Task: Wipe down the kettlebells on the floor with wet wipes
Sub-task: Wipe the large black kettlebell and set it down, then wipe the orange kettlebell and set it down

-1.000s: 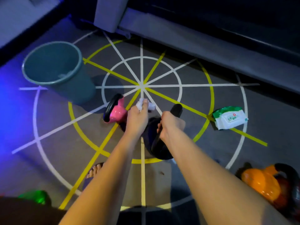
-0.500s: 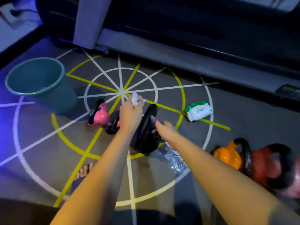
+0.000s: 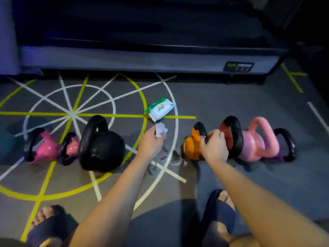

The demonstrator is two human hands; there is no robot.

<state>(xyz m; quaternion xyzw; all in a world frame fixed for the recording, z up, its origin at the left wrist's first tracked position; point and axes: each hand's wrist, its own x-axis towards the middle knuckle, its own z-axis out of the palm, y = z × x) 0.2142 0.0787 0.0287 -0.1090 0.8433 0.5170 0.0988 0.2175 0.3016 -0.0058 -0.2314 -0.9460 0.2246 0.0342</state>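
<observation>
Several kettlebells stand in a row on the floor. My left hand (image 3: 151,139) holds a crumpled white wet wipe (image 3: 161,130) in the gap between the large black kettlebell (image 3: 101,145) and the orange kettlebell (image 3: 191,148). My right hand (image 3: 214,146) grips the black handle of the orange kettlebell. A red kettlebell (image 3: 231,136) and a pale pink kettlebell (image 3: 256,139) stand to its right. Two pink kettlebells (image 3: 44,148) stand left of the black one.
A green and white pack of wet wipes (image 3: 159,108) lies just beyond my left hand. A low grey platform edge (image 3: 142,59) runs along the back. My feet in dark slippers (image 3: 220,207) are near the bottom. Yellow and white lines mark the floor.
The view has swung right, away from the teal bucket. My right hand left the black kettlebell and took the orange one's handle. My left hand moved right with the wipe.
</observation>
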